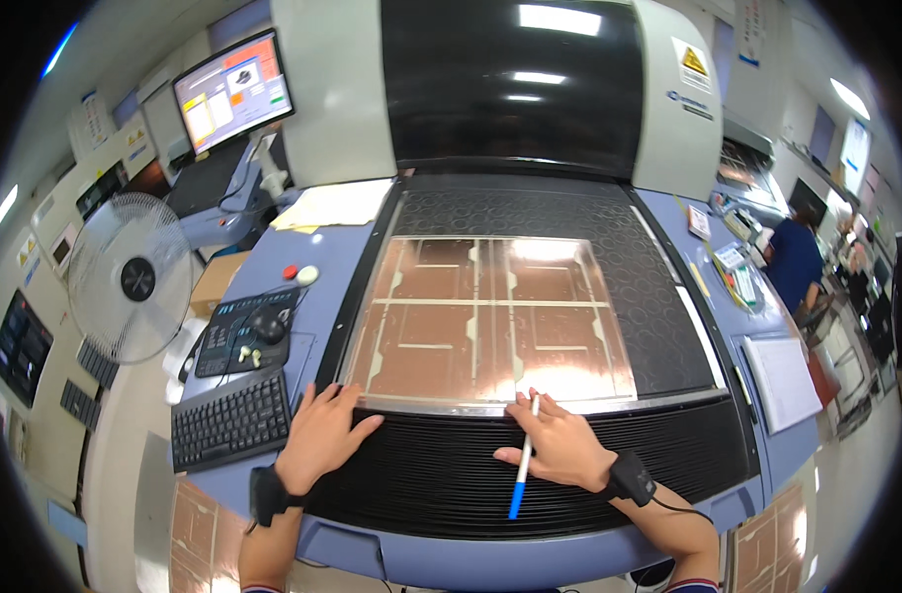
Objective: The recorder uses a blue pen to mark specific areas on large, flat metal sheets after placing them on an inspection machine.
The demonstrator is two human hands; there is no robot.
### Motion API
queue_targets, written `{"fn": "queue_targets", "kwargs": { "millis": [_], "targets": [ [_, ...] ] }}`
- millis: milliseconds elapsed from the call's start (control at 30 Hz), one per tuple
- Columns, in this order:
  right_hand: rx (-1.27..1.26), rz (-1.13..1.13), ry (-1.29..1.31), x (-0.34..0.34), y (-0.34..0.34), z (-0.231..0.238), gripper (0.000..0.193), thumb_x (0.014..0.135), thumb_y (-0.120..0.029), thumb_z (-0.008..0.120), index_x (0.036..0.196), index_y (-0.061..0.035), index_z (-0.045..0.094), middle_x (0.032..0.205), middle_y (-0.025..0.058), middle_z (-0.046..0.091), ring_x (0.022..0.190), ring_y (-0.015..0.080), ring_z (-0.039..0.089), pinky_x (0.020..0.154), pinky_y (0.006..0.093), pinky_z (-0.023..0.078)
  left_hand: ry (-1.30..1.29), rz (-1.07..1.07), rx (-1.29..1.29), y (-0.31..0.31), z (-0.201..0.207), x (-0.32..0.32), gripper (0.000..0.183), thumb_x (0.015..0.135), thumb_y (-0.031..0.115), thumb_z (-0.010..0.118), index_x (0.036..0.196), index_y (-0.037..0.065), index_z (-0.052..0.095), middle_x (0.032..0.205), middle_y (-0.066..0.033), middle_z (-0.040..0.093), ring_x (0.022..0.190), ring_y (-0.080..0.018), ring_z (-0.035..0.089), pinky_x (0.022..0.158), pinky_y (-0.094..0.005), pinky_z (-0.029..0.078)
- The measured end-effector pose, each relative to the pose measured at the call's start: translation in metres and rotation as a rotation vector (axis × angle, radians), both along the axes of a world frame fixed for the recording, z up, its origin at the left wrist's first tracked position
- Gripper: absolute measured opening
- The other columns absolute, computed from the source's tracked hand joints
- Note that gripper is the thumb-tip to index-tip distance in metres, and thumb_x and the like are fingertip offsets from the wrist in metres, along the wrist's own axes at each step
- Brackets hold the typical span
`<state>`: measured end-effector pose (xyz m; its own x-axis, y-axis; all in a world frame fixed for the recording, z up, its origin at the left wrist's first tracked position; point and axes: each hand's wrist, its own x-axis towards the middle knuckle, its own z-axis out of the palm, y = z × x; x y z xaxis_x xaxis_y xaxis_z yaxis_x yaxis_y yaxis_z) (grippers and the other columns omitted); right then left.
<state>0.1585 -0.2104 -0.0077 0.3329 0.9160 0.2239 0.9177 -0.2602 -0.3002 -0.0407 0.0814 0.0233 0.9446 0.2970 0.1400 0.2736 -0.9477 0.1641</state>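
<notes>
A copper-coloured circuit board panel (436,326), split by pale lines into four parts, lies flat on the dark bed (658,336) of a large machine. Its near edge runs along a thin metal strip (441,406). My left hand (322,435) is open, fingers spread, with its fingertips by the panel's near left corner. My right hand (564,447) is closed around a slim white pen (523,474) with a blue end pointing towards me. Its fingertips rest at the panel's near edge, right of the middle. Both wrists wear black bands.
Ribbed black bellows (421,474) lie under my hands. On the left are a keyboard (231,420), mouse (268,324), red button (291,272), monitor (235,89) and fan (134,279). A notepad (782,381) lies at right. A person (795,259) stands beyond. Papers (337,205) lie at back left.
</notes>
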Motion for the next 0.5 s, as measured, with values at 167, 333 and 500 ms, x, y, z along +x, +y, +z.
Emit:
{"fn": "queue_targets", "kwargs": {
  "millis": [167,333,500],
  "targets": [
    [0.124,0.054,-0.147,0.001,0.001,-0.015,0.072,0.099,-0.056,0.055,0.122,0.0122,0.053,0.128,0.0380,0.055,0.130,0.0516,0.049,0.109,0.0518,0.045,-0.189,0.472,0.164,0.005,0.018,-0.081,0.064,0.093,0.032,0.067,0.142,-0.003,0.049,0.136,-0.0256,0.057,0.130,-0.0415,0.050,0.119,-0.0567,0.025],
    [0.105,0.044,-0.146,0.006,0.002,-0.022,0.075,0.099,-0.058,0.052,0.125,0.0121,0.050,0.127,0.0391,0.054,0.127,0.0519,0.053,0.109,0.0511,0.046,-0.123,0.811,0.321,0.036,-0.003,-0.167,0.055,0.099,0.038,0.059,0.138,-0.001,0.057,0.123,-0.0242,0.067,0.115,-0.0414,0.060,0.104,-0.0470,0.042],
    [0.056,0.038,-0.069,0.005,0.003,-0.024,0.072,0.098,-0.055,0.055,0.119,0.0141,0.052,0.129,0.0396,0.054,0.132,0.0513,0.048,0.113,0.0518,0.040,-0.287,0.708,0.199,0.048,-0.028,-0.185,0.046,0.100,0.036,0.058,0.125,-0.001,0.067,0.104,-0.0242,0.072,0.096,-0.0415,0.067,0.090,-0.0461,0.051]
  ]
}}
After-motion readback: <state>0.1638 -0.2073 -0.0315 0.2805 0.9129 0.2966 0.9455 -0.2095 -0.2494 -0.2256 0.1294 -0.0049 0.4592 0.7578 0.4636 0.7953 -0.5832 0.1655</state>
